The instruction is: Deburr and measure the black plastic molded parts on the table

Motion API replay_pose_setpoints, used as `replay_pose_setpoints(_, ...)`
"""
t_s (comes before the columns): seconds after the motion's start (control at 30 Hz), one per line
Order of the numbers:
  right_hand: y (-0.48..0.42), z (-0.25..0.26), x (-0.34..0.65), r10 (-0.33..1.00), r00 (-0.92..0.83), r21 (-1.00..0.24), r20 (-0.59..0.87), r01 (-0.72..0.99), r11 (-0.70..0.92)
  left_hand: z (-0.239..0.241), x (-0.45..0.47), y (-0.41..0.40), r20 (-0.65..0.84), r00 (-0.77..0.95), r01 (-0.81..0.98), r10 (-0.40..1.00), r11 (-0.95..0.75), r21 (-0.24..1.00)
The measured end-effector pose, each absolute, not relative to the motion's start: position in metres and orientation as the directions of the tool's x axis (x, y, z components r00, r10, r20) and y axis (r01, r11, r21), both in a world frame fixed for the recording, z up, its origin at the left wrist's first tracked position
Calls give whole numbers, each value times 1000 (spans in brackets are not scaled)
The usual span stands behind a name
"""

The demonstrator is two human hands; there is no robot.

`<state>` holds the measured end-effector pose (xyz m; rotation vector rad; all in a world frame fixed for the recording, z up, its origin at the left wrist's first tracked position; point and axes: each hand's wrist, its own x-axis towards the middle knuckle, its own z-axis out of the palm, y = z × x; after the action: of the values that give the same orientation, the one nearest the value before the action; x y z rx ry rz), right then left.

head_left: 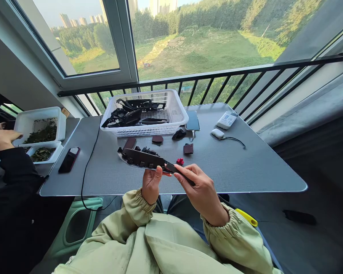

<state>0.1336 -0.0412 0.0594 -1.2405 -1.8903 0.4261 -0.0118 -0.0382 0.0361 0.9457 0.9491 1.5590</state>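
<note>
A long dark moulded plastic part is held above the near side of the grey table, its long axis sloping down rightward. The right hand pinches the narrow end between thumb and fingers, hiding the tip. The left hand supports it from below, thumb raised; the underside is hidden.

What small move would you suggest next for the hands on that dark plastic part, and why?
I'd probably tilt the dark plastic part to inspect its narrow end, because the right hand pinches that end while the left hand supports the part from below, so it seems steady.
</note>
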Motion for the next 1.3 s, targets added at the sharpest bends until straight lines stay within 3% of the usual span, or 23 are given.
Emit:
replay_pose_setpoints(0.37, -41, 61, 133, 890, -151, -707, 431, 557, 437, 35, -12, -37, 101, -181, -404, 978, -168, 899)
replay_pose_setpoints(0.6, -41, 59, 133, 957, -120, -918, 263, 274, 286, 44, -10, -34, 26, -166, -548, 986, -114, 829)
replay_pose_setpoints(0.73, -44, 56, 129, 968, -150, -964, 203, 143, 224, 48, -8, -35, -39, -166, -587, 985, -67, 807)
replay_pose_setpoints(0.87, -44, 55, 128, 963, -172, -956, 207, 172, 236, 49, -9, -35, -108, -174, -606, 979, -20, 795)
replay_pose_setpoints(1.13, -40, 53, 131, 943, -180, -905, 279, 278, 321, 47, -11, -34, -140, -26, -595, 990, 97, 798)
replay_pose_setpoints(1.3, -40, 56, 130, 945, -124, -893, 302, 310, 326, 38, -12, -36, -73, -57, -524, 996, 32, 851)
